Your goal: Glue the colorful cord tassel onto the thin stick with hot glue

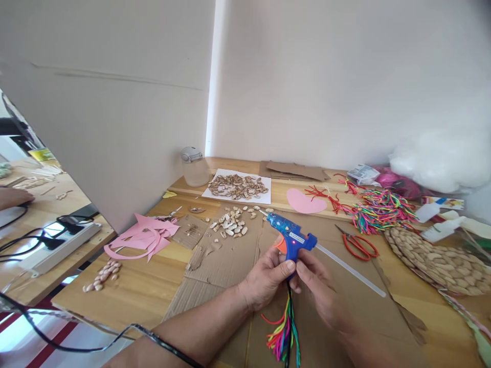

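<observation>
A blue hot glue gun (284, 232) is raised over the cardboard, its nozzle pointing up and to the left, with a small red light glowing on its side. My left hand (268, 276) is closed round its handle, near the orange trigger (282, 244). Against the other side of the handle, the fingers of my right hand (320, 286) are closed too. A long clear glue stick (351, 271) sticks out of the gun's back. Below my hands hangs a bunch of multicoloured strings (283, 335) beside the black cord; what holds it is hidden.
Peanut shells lie on white paper (211, 193), shell pieces (232, 222) on the cardboard (226, 263). Red scissors (358, 245), bright tassels (383, 209) and a peanut-shell-covered piece (441, 258) are at right. Pink paper scraps (141, 237), peanuts (102, 276) and a power strip (61, 248) are at left.
</observation>
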Motion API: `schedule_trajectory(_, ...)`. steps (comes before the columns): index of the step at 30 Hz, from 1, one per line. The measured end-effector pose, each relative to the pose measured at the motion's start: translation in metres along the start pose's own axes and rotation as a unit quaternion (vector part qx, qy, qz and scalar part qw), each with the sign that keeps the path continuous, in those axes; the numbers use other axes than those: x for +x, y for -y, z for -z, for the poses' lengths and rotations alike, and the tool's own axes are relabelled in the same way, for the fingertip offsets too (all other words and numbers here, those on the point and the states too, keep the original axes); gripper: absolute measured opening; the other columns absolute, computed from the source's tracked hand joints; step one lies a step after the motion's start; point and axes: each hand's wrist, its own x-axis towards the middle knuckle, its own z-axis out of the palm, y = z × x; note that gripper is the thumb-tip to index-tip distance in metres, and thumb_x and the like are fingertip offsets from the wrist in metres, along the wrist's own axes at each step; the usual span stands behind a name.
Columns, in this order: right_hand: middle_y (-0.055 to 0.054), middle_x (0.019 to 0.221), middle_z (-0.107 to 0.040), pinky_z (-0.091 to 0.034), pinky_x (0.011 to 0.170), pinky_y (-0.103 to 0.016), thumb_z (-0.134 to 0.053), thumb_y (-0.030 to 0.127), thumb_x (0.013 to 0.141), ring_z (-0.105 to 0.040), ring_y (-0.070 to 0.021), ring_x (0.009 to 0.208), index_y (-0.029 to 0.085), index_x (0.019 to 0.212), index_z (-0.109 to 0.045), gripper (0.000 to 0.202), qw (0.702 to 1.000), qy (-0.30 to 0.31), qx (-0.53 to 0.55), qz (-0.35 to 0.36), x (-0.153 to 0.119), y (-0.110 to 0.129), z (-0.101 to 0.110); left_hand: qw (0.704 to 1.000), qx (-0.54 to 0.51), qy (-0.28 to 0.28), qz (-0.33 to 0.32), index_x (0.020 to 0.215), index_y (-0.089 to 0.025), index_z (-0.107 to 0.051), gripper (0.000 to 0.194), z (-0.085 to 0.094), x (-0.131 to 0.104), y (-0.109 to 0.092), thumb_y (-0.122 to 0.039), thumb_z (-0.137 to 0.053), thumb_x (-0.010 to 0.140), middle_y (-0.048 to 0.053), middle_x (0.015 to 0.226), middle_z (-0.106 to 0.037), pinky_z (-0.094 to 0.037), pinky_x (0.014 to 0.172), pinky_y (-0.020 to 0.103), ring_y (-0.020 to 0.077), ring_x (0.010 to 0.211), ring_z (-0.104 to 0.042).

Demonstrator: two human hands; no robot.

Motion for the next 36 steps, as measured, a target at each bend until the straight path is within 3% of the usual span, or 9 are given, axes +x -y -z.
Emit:
schedule_trajectory(5,-0.002,0.080,-0.062,-0.042,0.054,-0.023,-0.064,0.044,0.094,-0.052,-0.0101,0.061,0.023,0.114,-0.071,0.030,0.999,0.000,0.016,-0.039,0.001,-0.005,0.003,0.999,0.006,0.033,0.010,0.094,-0.012,-0.057,0.047,0.006,0.000,0.005,-0.052,-0.079,0.080,0.001,0.067,-0.060,-0.051,0.059,0.022,0.0105,0.056,-0.059)
schedule_trajectory(11,-0.001,0.078,-0.066,-0.045,0.051,-0.022,-0.067,0.040,0.093,-0.055,-0.0104,0.057,0.025,0.109,-0.072,0.022,0.998,-0.045,0.031,-0.022,0.001,-0.007,0.009,0.998,0.039,0.040,0.025,0.128,-0.016,-0.056,0.063,0.003,-0.003,-0.005,-0.050,-0.080,0.080,0.004,0.085,-0.065,-0.050,0.062,0.023,0.0128,0.065,-0.066)
schedule_trajectory(15,-0.003,0.087,-0.070,-0.050,0.049,-0.024,-0.069,0.044,0.090,-0.053,-0.0107,0.057,0.027,0.110,-0.072,0.026,0.994,-0.075,0.080,-0.010,0.002,0.005,0.007,0.996,0.049,0.032,0.065,0.146,-0.020,-0.045,0.084,0.003,-0.004,-0.008,-0.041,-0.086,0.076,0.005,0.089,-0.067,-0.051,0.070,0.026,0.0133,0.072,-0.066)
schedule_trajectory(20,-0.006,0.105,-0.071,-0.049,0.046,-0.023,-0.069,0.047,0.090,-0.055,-0.0109,0.060,0.026,0.110,-0.071,0.029,0.989,-0.071,0.130,-0.026,0.003,0.013,0.004,0.995,0.062,0.028,0.079,0.149,-0.018,-0.043,0.087,0.005,-0.004,-0.006,-0.031,-0.087,0.074,0.005,0.081,-0.071,-0.051,0.074,0.027,0.0148,0.073,-0.066)
schedule_trajectory(28,-0.010,0.102,-0.072,-0.053,0.054,-0.026,-0.071,0.048,0.088,-0.065,-0.0196,0.080,0.023,0.115,-0.069,0.037,0.988,-0.078,0.131,-0.037,0.005,0.012,0.006,0.995,0.067,0.025,0.074,0.152,-0.020,-0.039,0.092,0.007,-0.003,-0.007,-0.027,-0.087,0.074,0.002,0.076,-0.072,-0.049,0.075,0.023,0.0145,0.074,-0.070)
schedule_trajectory(36,-0.007,0.099,-0.071,-0.052,0.049,-0.028,-0.061,0.042,0.095,-0.064,-0.0171,0.069,0.025,0.113,-0.068,0.026,0.989,-0.034,0.143,-0.031,0.003,0.008,0.008,0.993,0.063,0.033,0.090,0.153,-0.020,-0.038,0.094,0.005,-0.005,-0.009,-0.028,-0.088,0.073,0.004,0.076,-0.073,-0.051,0.068,0.021,0.0142,0.071,-0.070)
